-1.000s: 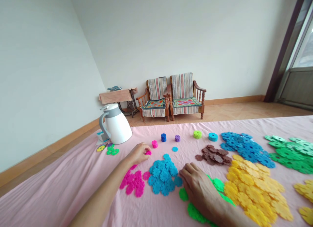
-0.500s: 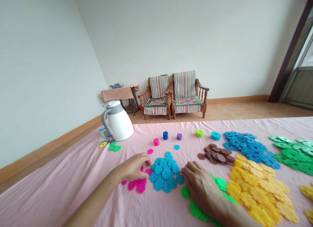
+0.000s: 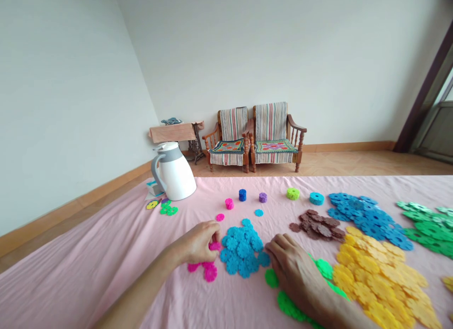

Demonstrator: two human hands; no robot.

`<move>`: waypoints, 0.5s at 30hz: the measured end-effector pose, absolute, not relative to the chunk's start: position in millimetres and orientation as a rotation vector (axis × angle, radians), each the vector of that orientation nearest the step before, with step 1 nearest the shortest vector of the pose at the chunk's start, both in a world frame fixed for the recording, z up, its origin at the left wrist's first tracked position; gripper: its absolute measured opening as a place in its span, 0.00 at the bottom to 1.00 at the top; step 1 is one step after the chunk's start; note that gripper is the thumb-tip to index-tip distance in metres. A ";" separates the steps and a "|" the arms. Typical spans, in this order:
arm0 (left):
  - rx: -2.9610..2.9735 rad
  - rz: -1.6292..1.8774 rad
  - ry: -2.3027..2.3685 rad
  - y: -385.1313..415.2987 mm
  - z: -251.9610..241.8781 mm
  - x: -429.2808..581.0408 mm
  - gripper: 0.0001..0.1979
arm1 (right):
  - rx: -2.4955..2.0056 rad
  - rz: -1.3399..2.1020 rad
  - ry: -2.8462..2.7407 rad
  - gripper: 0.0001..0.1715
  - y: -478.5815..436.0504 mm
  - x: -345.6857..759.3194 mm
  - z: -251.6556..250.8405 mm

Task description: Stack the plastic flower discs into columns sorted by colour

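My left hand (image 3: 201, 241) is closed in a pinch on a pink flower-edged plastic disc (image 3: 214, 246). More pink discs (image 3: 210, 273) lie on the cloth just below that hand. To its right is a heap of light blue discs (image 3: 242, 253). My right hand (image 3: 293, 267) rests at the heap's right side with fingers curled, its fingertips at a light blue disc (image 3: 264, 259); what lies under the fingers is hidden. Bright green discs (image 3: 290, 306) spread around and partly beneath the right hand.
Small disc stacks stand farther back: pink (image 3: 229, 204), dark blue (image 3: 242, 195), purple (image 3: 263, 197), lime (image 3: 292, 193) and light blue (image 3: 316, 198). Brown (image 3: 320, 225), blue (image 3: 368, 215), yellow (image 3: 382, 277) and green (image 3: 430, 232) piles lie right. A white jug (image 3: 176, 178) stands left.
My left fingers have closed in on a pink disc, and fewer pink discs show beside that hand. The right hand stays at the light blue heap. The view has shifted slightly left.
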State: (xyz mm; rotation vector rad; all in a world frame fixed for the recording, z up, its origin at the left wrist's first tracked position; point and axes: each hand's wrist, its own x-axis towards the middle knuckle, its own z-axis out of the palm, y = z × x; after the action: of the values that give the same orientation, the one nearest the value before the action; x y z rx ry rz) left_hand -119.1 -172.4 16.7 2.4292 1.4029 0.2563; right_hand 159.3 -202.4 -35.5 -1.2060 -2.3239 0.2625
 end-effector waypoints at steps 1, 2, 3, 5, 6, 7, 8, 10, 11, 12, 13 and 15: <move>2.410 0.267 1.421 -168.7 17.5 -121.3 0.09 | -1.209 0.261 -2.323 0.15 -202.7 159.3 -35.5; 2.384 0.282 1.450 -163.8 18.3 -123.6 0.09 | -1.212 0.260 -2.323 0.16 -202.8 159.2 -35.4; 2.356 0.304 1.487 -157.8 19.2 -125.7 0.09 | -1.214 0.258 -2.323 0.16 -202.8 159.2 -35.4; 2.303 0.368 1.577 -143.4 19.7 -129.4 0.09 | -1.216 0.254 -2.326 0.16 -202.5 159.1 -35.5; 2.285 0.407 1.616 -135.7 19.1 -130.8 0.09 | -1.217 0.252 -2.329 0.16 -202.3 159.1 -35.5; 2.277 0.441 1.642 -128.1 17.9 -131.7 0.10 | -1.219 0.248 -2.332 0.16 -202.0 159.1 -35.5; 2.274 0.469 1.656 -121.2 16.2 -132.2 0.10 | -1.220 0.245 -2.335 0.16 -201.9 159.0 -35.5; 2.285 0.504 1.660 -110.1 12.2 -131.9 0.09 | -1.225 0.238 -2.341 0.16 -201.7 159.0 -35.7; 2.293 0.514 1.654 -106.1 10.3 -131.2 0.09 | -1.227 0.235 -2.343 0.16 -201.8 159.0 -35.8; 2.305 0.519 1.644 -103.2 8.5 -130.3 0.08 | -1.230 0.235 -2.344 0.16 -201.9 158.9 -35.8; 2.318 0.519 1.628 -101.1 7.1 -129.3 0.09 | -1.233 0.237 -2.345 0.16 -202.1 158.8 -35.8; 2.353 0.506 1.590 -98.7 5.1 -127.5 0.09 | -1.238 0.245 -2.348 0.16 -202.5 158.6 -35.6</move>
State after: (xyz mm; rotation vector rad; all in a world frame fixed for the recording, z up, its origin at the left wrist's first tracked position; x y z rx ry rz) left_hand -127.5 -98.7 5.1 2.3528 1.5901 0.5063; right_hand 158.6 -202.5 -35.6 -1.2381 -2.3480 0.2446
